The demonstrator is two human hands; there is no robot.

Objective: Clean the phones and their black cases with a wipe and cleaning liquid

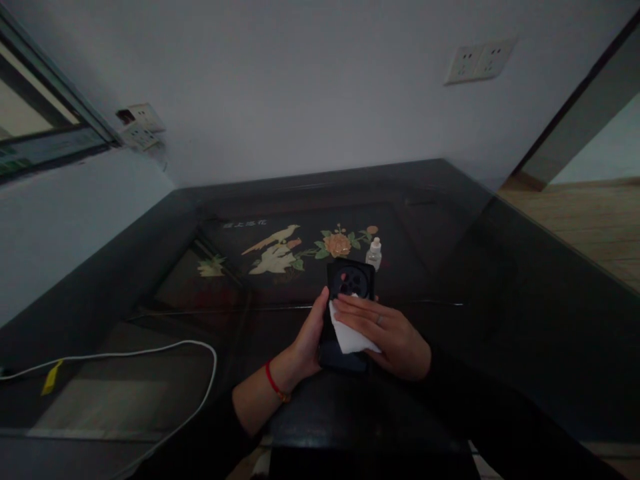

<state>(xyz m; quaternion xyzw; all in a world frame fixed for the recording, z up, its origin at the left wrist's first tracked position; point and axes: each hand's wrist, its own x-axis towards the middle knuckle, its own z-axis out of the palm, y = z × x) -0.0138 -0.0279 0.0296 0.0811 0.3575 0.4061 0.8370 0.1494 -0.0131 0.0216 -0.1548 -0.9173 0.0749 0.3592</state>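
Observation:
A dark smartphone (345, 362) is held with its back and round camera block facing up. My left hand (309, 335), with a red string bracelet at the wrist, grips it along its left side; some of those fingers are hidden beneath. Pressed onto the phone's back is a white wipe (349, 338), folded, under the fingers of my right hand (395, 337). A ring shows on one right finger. Just beyond the phone stands a small clear bottle (373, 255) with a white cap, upright, touched by neither hand.
The dark glossy table (480, 313) carries a bird-and-flower decoration. A white cable (150, 349) with a yellow tag (51, 378) loops across its left side. Wall sockets (480, 61) and a window (45, 100) lie behind.

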